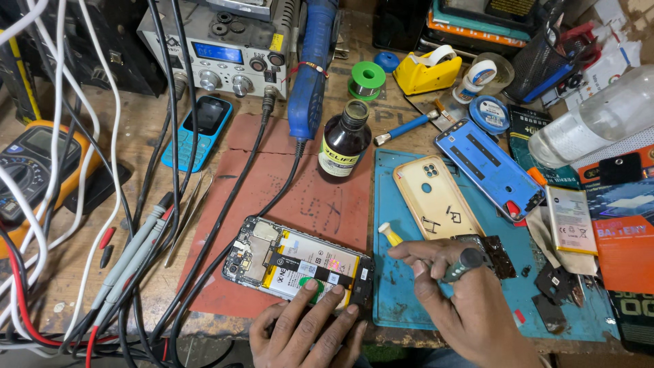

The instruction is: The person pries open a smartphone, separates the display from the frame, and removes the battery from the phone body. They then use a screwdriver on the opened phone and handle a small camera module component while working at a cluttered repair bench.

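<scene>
Your left hand (306,327) lies flat-fingered on the near edge of the opened phone (298,267), fingertips pressing on the battery (310,266) and gripping nothing; this looks like a way to pin the phone to the red mat (272,177) so it cannot slide. The phone lies back-off and face down at the front of that mat, just left of the blue mat (409,293), with its camera end toward the cables (157,225). Your right hand (453,300) is closed around a dark-handled screwdriver (466,261), held low over the blue mat just right of the phone, the handle pinched between thumb and fingers; its tip is hidden, so I cannot tell what it touches. A small yellow-handled tool (391,234) lies just beyond your right fingers. The removed parts sit apart on the blue mat, likely to keep them off the working patch: a tan case (436,197), a blue back cover (490,167) and small dark pieces (552,283) near the right edge. A brown bottle (345,143) stands upright and uncapped at the back of the red mat; its contents are too dark to judge. A clear plastic bottle (599,119) lies tilted at far right, seemingly almost empty. Tweezers (191,204) rest left of the red mat.
</scene>
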Motion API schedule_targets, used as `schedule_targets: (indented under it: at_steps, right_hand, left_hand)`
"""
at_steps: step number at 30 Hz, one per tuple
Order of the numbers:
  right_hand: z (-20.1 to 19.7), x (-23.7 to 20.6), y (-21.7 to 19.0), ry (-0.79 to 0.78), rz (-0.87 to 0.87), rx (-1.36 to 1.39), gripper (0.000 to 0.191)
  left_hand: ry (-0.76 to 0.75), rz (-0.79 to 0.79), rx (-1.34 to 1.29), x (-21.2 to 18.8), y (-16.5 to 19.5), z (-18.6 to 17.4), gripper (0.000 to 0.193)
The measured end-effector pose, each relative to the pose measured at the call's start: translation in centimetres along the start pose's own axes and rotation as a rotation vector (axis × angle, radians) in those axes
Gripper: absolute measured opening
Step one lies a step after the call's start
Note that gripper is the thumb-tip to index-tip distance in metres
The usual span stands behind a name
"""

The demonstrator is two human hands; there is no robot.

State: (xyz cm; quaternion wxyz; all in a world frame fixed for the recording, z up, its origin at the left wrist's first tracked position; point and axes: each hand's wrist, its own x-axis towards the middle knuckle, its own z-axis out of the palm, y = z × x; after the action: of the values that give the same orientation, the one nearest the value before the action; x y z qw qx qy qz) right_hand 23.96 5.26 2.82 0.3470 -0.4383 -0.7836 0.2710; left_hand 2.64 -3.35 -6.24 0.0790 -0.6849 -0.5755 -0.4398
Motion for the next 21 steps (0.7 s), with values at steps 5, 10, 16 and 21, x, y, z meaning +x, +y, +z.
schedule_targets:
  at_steps: [5, 10, 16, 21]
  right_hand:
    - [0.5, -0.7, 0.6, -0.011, 0.000, -0.048, 0.034]
    - [0.4, -1.3, 1.1, -0.028, 0.020, 0.086, 0.027]
    - [1.3, -2.2, 0.6, 0.095, 0.055, 0.276, 0.018]
    - [3.2, -2.0, 0.3, 0.155, 0.118, 0.531, 0.017]
  left_hand:
    - [-0.004, -0.010, -0.005, -0.1, 0.1, -0.1, 0.028]
    - [-0.007, -0.013, -0.003, -0.2, 0.1, 0.1, 0.028]
    - [-0.045, -0.023, -0.028, -0.4, 0.0, 0.1, 0.029]
    - [-0.030, -0.027, -0.016, -0.5, 0.1, 0.0, 0.029]
